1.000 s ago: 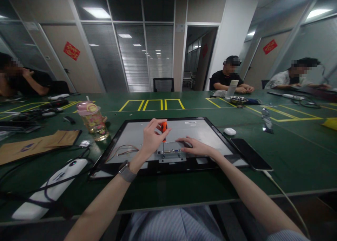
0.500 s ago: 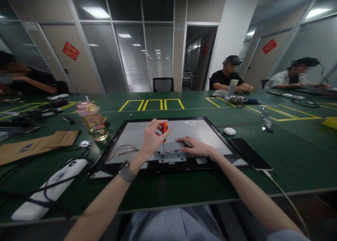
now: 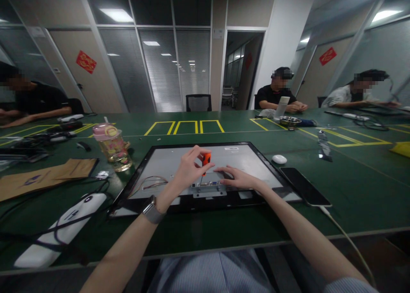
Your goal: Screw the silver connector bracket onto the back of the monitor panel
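Observation:
A flat display panel (image 3: 243, 160) with a black frame lies back side up on the table in front of me. My left hand (image 3: 191, 167) grips an orange-and-black screwdriver (image 3: 206, 159) by its handle. The shaft points down, slightly tilted, to a metal bracket (image 3: 209, 191) with ports near the panel's front edge. The tip is too small to make out. My right hand (image 3: 238, 177) holds the bracket's right end, thumb on the near side and fingers on the far side. Thin wires (image 3: 150, 181) lie on the panel left of the bracket.
On the right are a smartphone (image 3: 306, 186) with a charging cable and a white earbud case (image 3: 279, 159). A drink cup (image 3: 112, 150), a brown paper bag (image 3: 48, 177) and a white power strip (image 3: 64, 229) are at left. Several people sit around the green table (image 3: 224, 229).
My left hand has shifted slightly right with the screwdriver, whose handle now leans more to the right. My right hand stays in place. The person at far left has lowered an arm.

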Demonstrator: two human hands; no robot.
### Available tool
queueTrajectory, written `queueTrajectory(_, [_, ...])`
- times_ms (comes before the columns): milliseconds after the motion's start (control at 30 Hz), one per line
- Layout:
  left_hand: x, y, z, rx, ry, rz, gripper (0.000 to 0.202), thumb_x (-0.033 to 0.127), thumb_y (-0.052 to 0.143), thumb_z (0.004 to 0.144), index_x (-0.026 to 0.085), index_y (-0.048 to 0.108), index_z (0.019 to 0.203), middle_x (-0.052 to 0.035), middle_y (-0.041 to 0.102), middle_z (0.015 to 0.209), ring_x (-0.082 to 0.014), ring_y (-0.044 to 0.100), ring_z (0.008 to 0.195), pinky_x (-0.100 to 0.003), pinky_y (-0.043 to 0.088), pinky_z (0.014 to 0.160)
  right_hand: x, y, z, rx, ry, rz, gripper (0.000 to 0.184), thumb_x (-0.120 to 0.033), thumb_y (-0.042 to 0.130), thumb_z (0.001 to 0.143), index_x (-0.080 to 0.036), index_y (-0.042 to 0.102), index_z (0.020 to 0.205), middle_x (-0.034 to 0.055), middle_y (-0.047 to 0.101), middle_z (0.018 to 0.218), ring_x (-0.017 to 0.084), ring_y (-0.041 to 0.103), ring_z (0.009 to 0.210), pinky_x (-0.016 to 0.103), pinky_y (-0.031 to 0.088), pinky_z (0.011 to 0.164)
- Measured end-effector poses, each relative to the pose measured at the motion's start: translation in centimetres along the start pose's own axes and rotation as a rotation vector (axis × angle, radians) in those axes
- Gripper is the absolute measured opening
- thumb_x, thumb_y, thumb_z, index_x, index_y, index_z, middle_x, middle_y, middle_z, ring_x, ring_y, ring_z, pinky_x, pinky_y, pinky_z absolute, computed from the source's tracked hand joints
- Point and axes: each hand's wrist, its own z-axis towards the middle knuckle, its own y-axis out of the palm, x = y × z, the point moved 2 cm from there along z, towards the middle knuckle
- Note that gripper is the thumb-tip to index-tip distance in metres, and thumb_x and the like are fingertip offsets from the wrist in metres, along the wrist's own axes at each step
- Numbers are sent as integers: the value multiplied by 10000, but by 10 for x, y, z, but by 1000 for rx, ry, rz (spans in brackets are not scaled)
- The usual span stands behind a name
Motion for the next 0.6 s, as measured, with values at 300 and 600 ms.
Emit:
queueTrajectory(300, [4, -3, 3, -151, -59, -288, 153, 176, 548, 792, 185, 521, 943, -37, 623, 870, -125, 617, 800, -312, 534, 772, 4, 1, 0, -9, 6, 2, 577, -537, 455, 847, -233, 405, 1335, 56, 466, 1357, 302, 354, 1288, 493, 205, 1087])
queueTrajectory(600, [-12, -10, 9, 5, -166, -294, 158, 272, 547, 826, 173, 665, 861, -48, 609, 833, -143, 593, 760, -279, 486, 700, 1, 0, 2, 7, -37, 4, 547, -503, 467, 852, -202, 435, 1308, 72, 500, 1323, 280, 430, 1230, 475, 225, 1086])
